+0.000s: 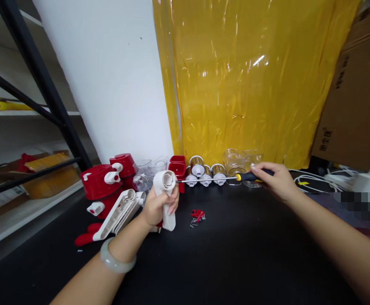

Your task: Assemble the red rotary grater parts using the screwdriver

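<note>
My left hand (158,206) is closed round a white plastic handle part (166,195), held upright above the black table. My right hand (275,180) grips a screwdriver (235,178) with a black and yellow handle; its long shaft runs level to the left and its tip meets the round top of the white part. A pale green bangle (116,259) sits on my left wrist. Just right of the left hand lie small red pieces and several loose screws (198,216).
Red and white plastic housings (104,186) lie piled at the left, with more white handle parts (121,211). Clear cups (237,161), red caps (177,165) and gold drum pieces (205,169) line the back by a yellow plastic sheet (251,80). White cables (312,180) and cardboard boxes (356,97) stand at the right.
</note>
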### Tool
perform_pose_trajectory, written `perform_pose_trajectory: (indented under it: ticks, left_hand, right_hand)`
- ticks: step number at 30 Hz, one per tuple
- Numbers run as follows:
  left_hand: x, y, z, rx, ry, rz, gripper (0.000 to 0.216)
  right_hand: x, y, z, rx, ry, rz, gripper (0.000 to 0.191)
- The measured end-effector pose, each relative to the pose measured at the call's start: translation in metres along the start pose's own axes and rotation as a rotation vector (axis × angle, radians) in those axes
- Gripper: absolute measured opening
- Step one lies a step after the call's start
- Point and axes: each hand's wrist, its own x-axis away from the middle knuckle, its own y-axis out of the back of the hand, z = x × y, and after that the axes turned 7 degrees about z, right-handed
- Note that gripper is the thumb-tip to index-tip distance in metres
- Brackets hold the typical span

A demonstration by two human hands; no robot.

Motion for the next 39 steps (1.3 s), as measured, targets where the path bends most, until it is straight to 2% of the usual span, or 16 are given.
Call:
perform_pose_trajectory:
  ticks: [3,10,19,26,29,32,35,37,39]
  left_hand:
    - [-0.001,0.0,0.005,-0.125,-0.051,-0.078,0.032]
    - [0.0,0.003,0.016,-0.235,-0.098,-0.087,0.034]
    - [0.0,0.002,0.015,-0.31,-0.022,-0.172,0.036]
    - [0.002,0.009,0.018,-0.484,-0.002,-0.212,0.036]
    - [0.001,0.007,0.016,-0.561,0.026,-0.249,0.038]
    - [0.0,0.001,0.015,-0.648,0.102,-0.284,0.038]
    - [-0.002,-0.005,0.018,-0.675,0.183,-0.324,0.035]
    - [-0.003,-0.007,0.023,-0.647,0.214,-0.332,0.034]
    - [-0.002,-0.007,0.028,-0.646,0.242,-0.317,0.033]
  right_hand:
    - [0.0,-0.001,-0.001,0.014,0.009,-0.002,0.04]
    - [0.001,-0.001,0.002,0.141,0.039,0.012,0.043]
    - [0.002,-0.002,0.007,0.217,0.052,-0.014,0.048]
    - [0.002,-0.004,0.007,0.197,0.073,-0.013,0.04]
    - [0.0,-0.009,0.001,0.042,0.005,-0.001,0.039]
    - [-0.004,-0.018,-0.009,-0.234,-0.105,-0.049,0.042]
    - [-0.005,-0.027,-0.024,-0.46,-0.273,-0.098,0.044]
    - [-0.004,-0.031,-0.036,-0.5,-0.394,-0.072,0.043]
    - [-0.003,-0.032,-0.048,-0.416,-0.47,-0.044,0.049]
